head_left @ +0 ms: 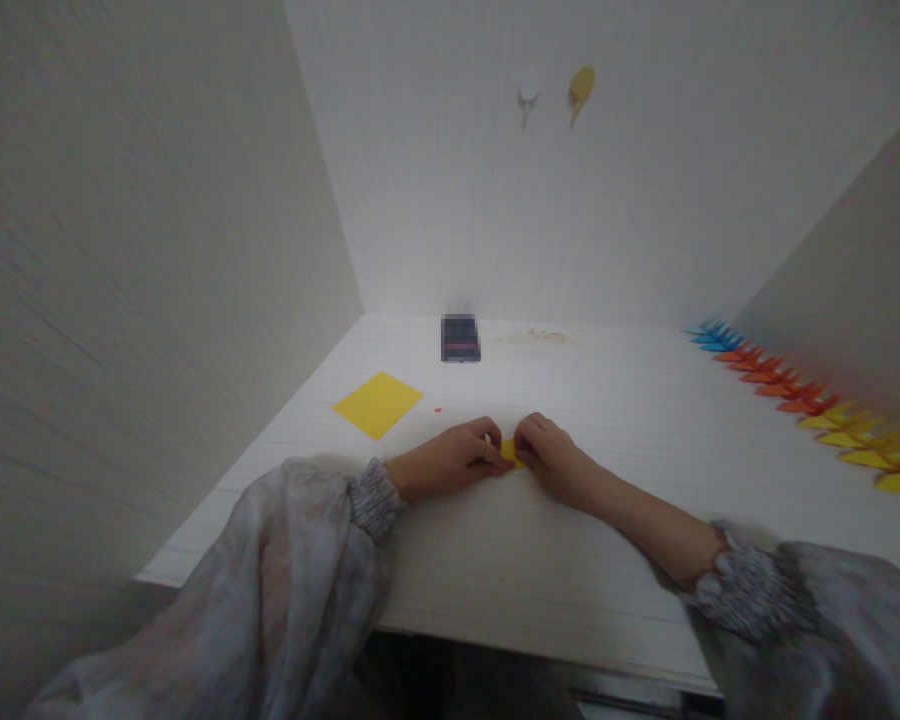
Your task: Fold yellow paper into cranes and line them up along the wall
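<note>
Between my two hands lies a small piece of yellow folded paper, mostly covered by the fingers. My left hand, with a ring on one finger, is closed on the paper's left side. From the right, my right hand pinches the paper's other side with its fingers curled. Both hands rest low on the white table. Farther left on the table lies a flat square of yellow paper, touched by neither hand.
A row of folded paper cranes, blue, orange and yellow, runs along the right wall. A dark, blurred rectangular object sits near the back wall. A tiny orange scrap lies beside the yellow square. Two hooks hang on the wall.
</note>
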A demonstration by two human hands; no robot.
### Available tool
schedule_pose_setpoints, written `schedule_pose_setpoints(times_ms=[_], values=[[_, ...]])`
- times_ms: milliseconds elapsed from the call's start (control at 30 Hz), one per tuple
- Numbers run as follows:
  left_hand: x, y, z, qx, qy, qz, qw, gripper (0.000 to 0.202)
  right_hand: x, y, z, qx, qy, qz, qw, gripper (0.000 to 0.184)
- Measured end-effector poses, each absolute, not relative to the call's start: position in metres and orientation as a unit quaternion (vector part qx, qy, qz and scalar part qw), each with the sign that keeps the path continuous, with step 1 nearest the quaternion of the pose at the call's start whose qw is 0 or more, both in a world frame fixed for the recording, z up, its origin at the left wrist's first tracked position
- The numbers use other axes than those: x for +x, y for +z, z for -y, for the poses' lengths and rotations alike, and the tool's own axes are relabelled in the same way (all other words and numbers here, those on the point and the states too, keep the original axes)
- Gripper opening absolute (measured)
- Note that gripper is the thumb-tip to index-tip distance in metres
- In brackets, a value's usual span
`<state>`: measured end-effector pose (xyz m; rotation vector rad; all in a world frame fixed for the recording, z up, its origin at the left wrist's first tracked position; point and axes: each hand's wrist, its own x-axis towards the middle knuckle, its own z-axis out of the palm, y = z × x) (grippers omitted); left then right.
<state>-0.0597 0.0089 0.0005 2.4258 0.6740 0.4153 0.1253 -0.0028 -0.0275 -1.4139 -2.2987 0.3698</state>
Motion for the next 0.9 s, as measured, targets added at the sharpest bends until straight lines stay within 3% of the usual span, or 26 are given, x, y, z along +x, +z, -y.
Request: schedule_pose_setpoints(times_ms=[233, 567, 900], values=[[-0.062, -0.005, -0.012, 0.902, 0.161, -0.258, 0.306, 0.020, 0.133, -0.027, -0.003, -0.505, 0.229, 0.794, 0.251, 0.009], [-0.061, -0.001, -0.010, 0.912, 0.152, -0.252, 0.286, 0.018, 0.119, -0.028, 0.000, -0.540, 0.141, 0.795, 0.236, 0.006], [-0.065, -0.009, -0.015, 0.912, 0.166, -0.242, 0.286, 0.021, 0.132, -0.029, -0.008, -0.497, 0.209, 0.808, 0.237, 0.011]])
